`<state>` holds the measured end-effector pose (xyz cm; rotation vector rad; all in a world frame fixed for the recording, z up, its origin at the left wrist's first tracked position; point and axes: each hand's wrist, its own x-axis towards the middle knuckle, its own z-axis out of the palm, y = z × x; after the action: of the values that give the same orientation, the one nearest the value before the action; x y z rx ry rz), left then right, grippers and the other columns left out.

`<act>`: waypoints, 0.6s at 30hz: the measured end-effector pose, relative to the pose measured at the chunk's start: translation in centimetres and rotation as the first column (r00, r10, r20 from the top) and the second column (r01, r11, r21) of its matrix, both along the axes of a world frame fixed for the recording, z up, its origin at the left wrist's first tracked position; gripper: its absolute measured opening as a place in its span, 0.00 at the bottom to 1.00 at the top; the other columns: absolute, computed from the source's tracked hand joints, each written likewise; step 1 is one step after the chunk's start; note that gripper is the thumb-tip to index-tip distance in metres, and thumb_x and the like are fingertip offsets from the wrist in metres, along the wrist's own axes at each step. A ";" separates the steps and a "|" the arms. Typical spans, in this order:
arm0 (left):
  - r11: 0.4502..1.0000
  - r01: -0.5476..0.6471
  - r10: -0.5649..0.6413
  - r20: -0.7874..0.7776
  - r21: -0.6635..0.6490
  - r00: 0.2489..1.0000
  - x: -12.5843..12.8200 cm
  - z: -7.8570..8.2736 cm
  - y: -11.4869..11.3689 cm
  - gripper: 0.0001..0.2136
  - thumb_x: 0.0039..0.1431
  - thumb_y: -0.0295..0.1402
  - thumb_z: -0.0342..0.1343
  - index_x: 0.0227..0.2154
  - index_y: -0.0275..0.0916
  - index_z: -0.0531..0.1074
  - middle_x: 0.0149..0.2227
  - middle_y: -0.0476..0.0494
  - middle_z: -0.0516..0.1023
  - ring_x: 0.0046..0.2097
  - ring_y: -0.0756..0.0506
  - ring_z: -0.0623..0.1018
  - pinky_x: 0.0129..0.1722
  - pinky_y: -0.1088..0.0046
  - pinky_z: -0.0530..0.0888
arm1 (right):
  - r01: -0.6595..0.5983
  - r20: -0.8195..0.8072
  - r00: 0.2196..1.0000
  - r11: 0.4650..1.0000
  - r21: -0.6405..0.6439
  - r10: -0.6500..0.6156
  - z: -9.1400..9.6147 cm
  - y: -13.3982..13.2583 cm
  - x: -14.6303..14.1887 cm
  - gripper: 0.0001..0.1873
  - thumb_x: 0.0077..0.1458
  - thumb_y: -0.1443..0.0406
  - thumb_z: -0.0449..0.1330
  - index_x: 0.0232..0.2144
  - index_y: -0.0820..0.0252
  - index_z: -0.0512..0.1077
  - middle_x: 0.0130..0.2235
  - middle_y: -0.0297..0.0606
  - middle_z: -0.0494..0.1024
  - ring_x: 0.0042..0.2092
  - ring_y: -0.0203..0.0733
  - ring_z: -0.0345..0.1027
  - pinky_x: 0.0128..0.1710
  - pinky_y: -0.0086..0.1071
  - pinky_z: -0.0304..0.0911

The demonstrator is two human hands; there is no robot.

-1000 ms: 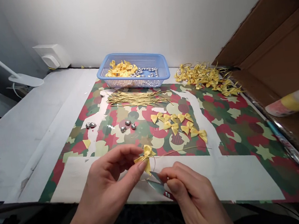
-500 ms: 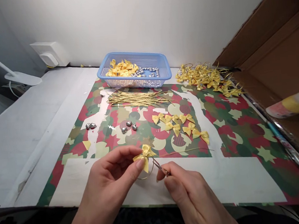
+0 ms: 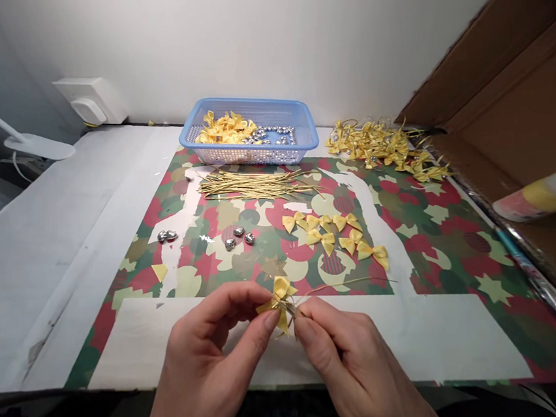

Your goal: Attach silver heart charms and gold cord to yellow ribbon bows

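Note:
My left hand is closed, pinching a yellow ribbon bow between thumb and fingertips above the white paper. A gold cord trails from the bow out to the right. Closed right beside the bow, my right hand grips a slim, two-pronged, tweezers-like tool, mostly covered by the fingers, with its tips at the bow's middle. Loose yellow bows lie beyond my right hand. Shiny silver beads rest on the patterned sheet past my left hand.
A blue basket holds yellow bows and silver beads at the back. Gold cords lie before it. Corded bows are heaped at the back right, by a cardboard box with a bottle. A lamp stands left.
My right hand has moved in against the bow, bringing the tool tips to its middle. The bow has shifted slightly right and turned in my left fingers.

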<state>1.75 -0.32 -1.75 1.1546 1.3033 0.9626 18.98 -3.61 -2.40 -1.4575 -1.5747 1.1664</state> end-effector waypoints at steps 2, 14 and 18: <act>1.000 0.001 -0.001 -0.010 0.010 1.000 0.1 0.0 0.0 0.02 0.57 0.33 0.69 0.33 0.45 0.83 0.32 0.50 0.85 0.35 0.44 0.84 0.38 0.74 0.84 | 0.019 -0.013 1.000 1.000 0.007 -0.019 -0.1 -0.1 -0.1 0.24 0.75 0.54 0.46 0.26 0.54 0.55 0.23 0.27 0.57 0.25 0.34 0.50 0.24 0.31 0.48; 0.999 0.037 -0.037 0.040 0.000 0.999 -1.1 -0.5 1.1 0.05 0.56 0.32 0.72 0.36 0.47 0.86 0.35 0.49 0.88 0.37 0.44 0.87 0.37 0.78 0.85 | 0.068 0.559 0.739 0.867 0.493 -0.376 -3.6 -0.9 4.6 0.20 0.73 0.58 0.56 0.58 0.64 0.76 0.36 0.42 0.80 0.34 0.45 0.76 0.32 0.34 0.69; 0.988 0.084 -0.081 -0.025 0.130 0.996 -0.7 0.0 1.2 0.05 0.59 0.31 0.69 0.36 0.50 0.87 0.35 0.50 0.88 0.37 0.45 0.86 0.39 0.76 0.83 | 0.014 0.578 0.703 0.821 0.571 -0.414 -3.9 -0.9 4.9 0.16 0.71 0.61 0.59 0.55 0.61 0.79 0.45 0.48 0.79 0.45 0.53 0.76 0.43 0.42 0.71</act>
<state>1.01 0.93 -1.76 1.3116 1.2121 0.9899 23.90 -4.55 -6.30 -1.7039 -1.9054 -0.0449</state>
